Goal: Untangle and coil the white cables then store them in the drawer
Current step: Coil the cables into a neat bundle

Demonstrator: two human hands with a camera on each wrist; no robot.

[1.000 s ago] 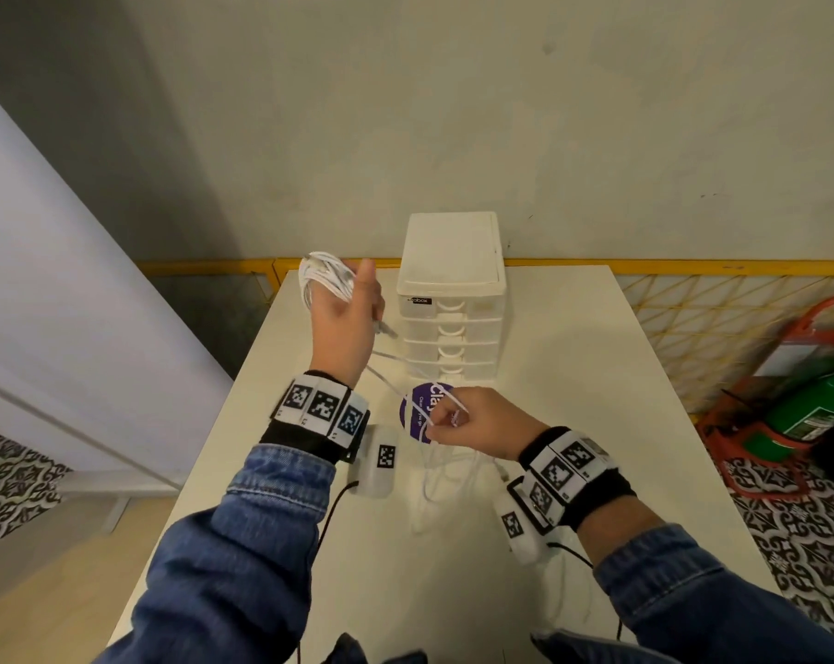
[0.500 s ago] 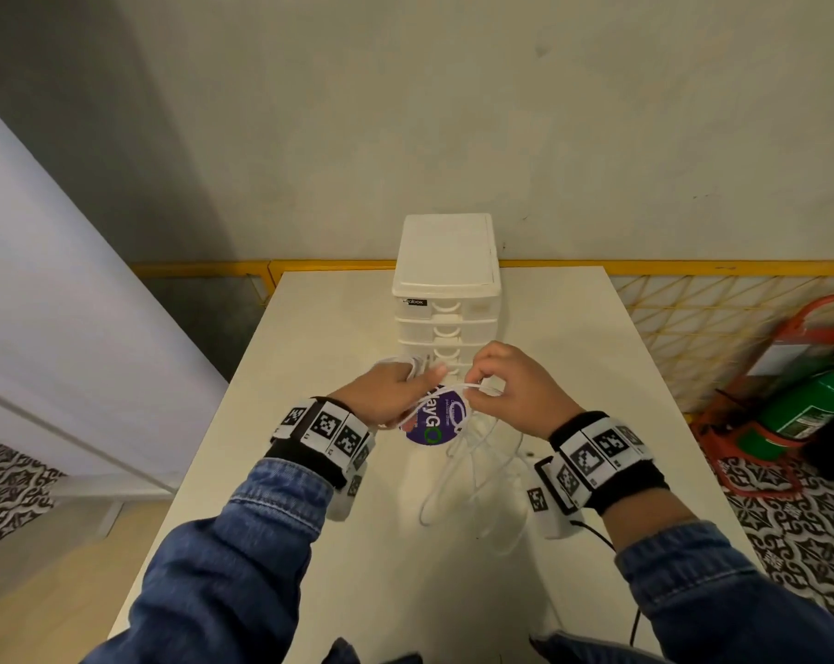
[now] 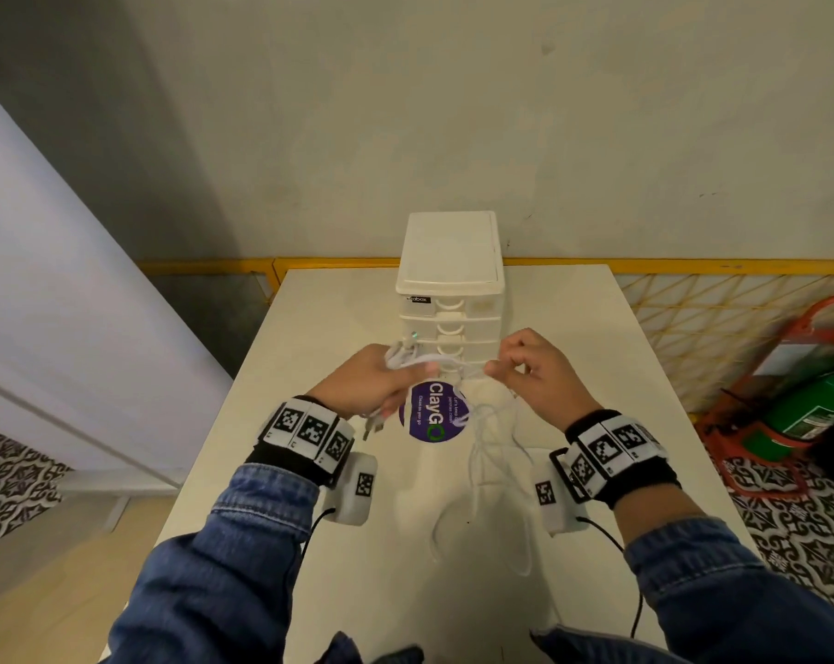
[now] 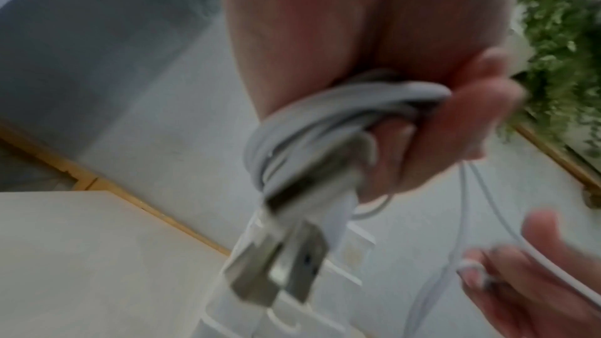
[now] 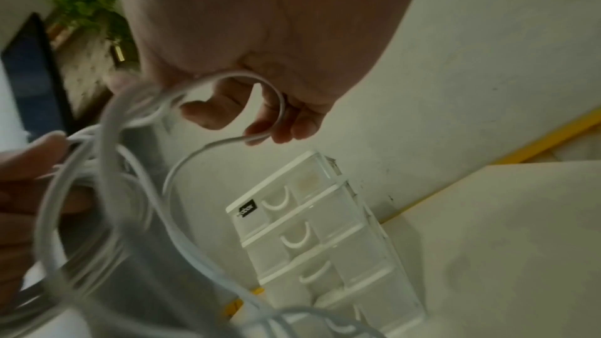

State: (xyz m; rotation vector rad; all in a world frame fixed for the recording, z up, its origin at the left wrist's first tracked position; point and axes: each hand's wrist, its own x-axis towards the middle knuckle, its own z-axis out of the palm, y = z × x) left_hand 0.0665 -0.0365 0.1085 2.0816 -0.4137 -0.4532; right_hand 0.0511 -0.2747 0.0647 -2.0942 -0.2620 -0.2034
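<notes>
My left hand [image 3: 376, 383] grips a coil of white cable [image 4: 325, 117] with two metal USB plugs [image 4: 279, 266] hanging below it. Close to its right, my right hand [image 3: 532, 371] pinches a strand of white cable [image 5: 276, 102] that runs across to the coil. More loose white cable [image 3: 491, 452] droops from both hands onto the table. Both hands hover just in front of the white drawer unit [image 3: 451, 289], whose several drawers are all pushed in.
A round purple sticker [image 3: 431, 416] lies on the white table [image 3: 597, 376] under the hands. The drawer unit stands against the back wall. Right of the table are a yellow lattice fence [image 3: 692, 328] and a green fire extinguisher [image 3: 812, 400].
My left hand came down from up at the left with the coil and now sits level beside my right hand, which rose slightly toward the drawer unit, then moved a little apart.
</notes>
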